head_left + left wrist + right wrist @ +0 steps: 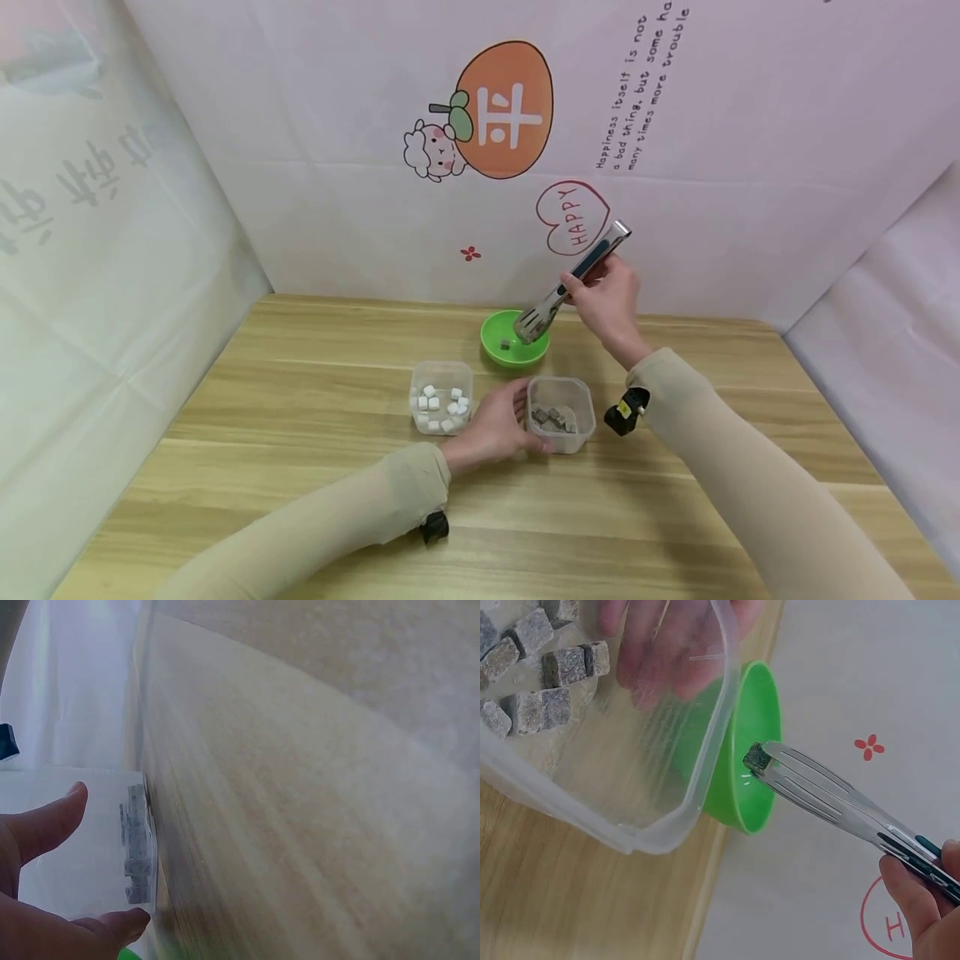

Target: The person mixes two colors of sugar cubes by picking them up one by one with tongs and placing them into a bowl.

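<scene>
Head view: tongs point(551, 303) cross green bowl's rim point(485, 331).

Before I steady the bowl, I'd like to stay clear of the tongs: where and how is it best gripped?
I'd pinch the bowl by its rim on the person's left, coming from above, with fingers outside and thumb inside. It stands upright, mouth open, so the thin rim offers an edge; the tongs in the right hand come in over its right side.
</scene>
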Demonstrator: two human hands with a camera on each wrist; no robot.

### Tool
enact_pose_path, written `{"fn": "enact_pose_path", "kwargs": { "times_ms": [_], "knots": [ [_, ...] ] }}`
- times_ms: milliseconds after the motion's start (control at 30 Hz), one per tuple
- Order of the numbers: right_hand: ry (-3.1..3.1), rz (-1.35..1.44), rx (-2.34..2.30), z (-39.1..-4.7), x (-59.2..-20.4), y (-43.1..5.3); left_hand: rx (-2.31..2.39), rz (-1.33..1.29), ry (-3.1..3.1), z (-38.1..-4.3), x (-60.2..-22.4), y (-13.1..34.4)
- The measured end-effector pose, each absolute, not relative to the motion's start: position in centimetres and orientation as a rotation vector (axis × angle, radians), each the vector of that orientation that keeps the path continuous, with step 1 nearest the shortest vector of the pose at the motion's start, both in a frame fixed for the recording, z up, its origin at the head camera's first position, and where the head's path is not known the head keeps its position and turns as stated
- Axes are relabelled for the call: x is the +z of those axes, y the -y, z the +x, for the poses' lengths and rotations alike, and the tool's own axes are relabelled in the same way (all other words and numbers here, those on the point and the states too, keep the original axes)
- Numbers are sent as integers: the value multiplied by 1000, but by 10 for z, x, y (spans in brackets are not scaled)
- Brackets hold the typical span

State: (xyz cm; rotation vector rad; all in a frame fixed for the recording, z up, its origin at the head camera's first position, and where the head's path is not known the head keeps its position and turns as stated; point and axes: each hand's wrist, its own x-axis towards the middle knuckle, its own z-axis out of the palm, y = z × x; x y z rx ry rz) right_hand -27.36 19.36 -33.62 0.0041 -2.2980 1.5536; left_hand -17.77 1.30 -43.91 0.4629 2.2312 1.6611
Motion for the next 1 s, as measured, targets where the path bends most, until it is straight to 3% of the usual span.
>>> {"fn": "enact_pose_path", "kwargs": {
  "times_ms": [1000],
  "knots": [
    [2407, 28, 1319, -285, -356, -178, 1645, 446, -2262, -177, -440, -10]
  ]
}}
